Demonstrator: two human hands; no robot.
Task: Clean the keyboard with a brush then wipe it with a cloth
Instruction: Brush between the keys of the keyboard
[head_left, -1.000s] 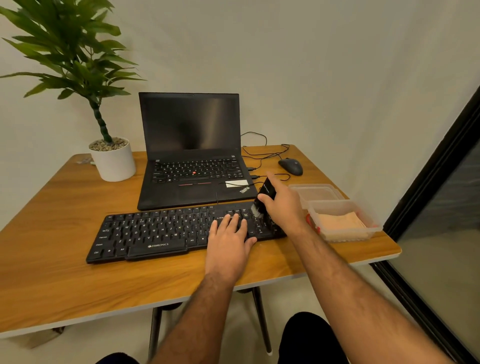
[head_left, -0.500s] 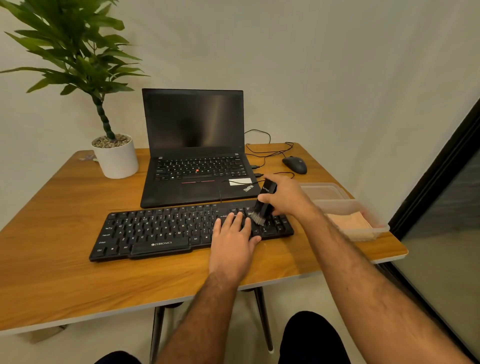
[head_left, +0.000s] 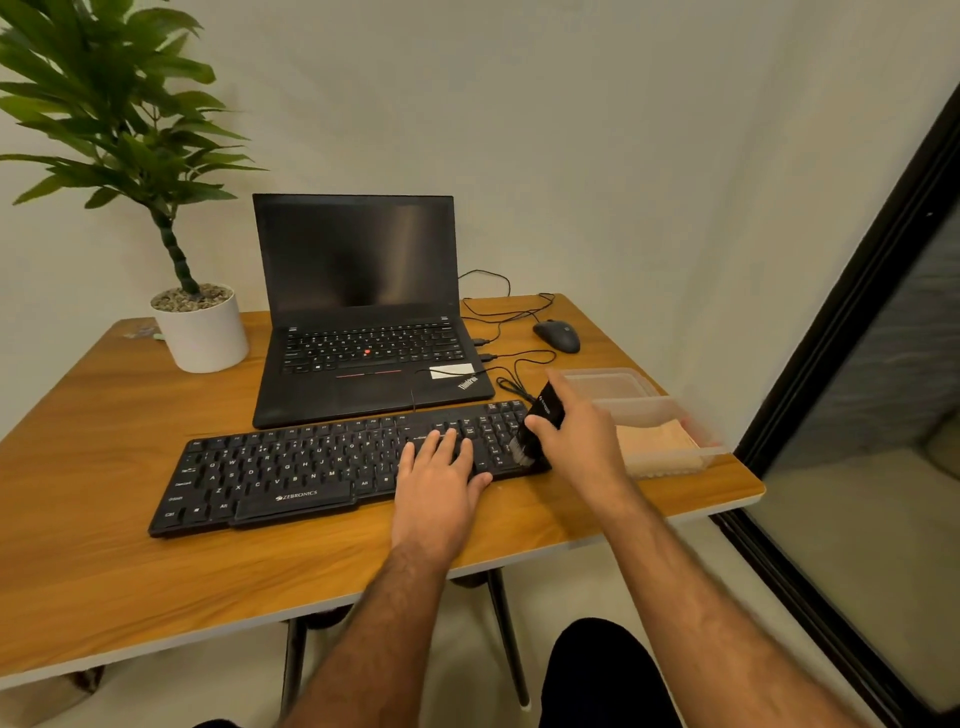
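Note:
A black keyboard (head_left: 291, 473) lies across the front of the wooden table (head_left: 104, 561). My left hand (head_left: 436, 478) rests flat on its right-hand keys, fingers straight. My right hand (head_left: 582, 441) grips a black brush (head_left: 540, 421), held tilted, with its pale bristles down on the number pad at the keyboard's right end. A folded orange cloth (head_left: 657, 439) lies in a clear plastic tub (head_left: 711, 447) just right of that hand.
An open black laptop (head_left: 358, 312) stands behind the keyboard. A potted plant (head_left: 200, 332) is at the back left, a black mouse (head_left: 557, 335) and loose cables at the back right. A clear lid (head_left: 608, 382) lies behind the tub. A dark door frame runs along the right.
My right hand has swept the brush from the keys near my left hand to the number pad at the keyboard's right end. My left hand has stayed on the keys.

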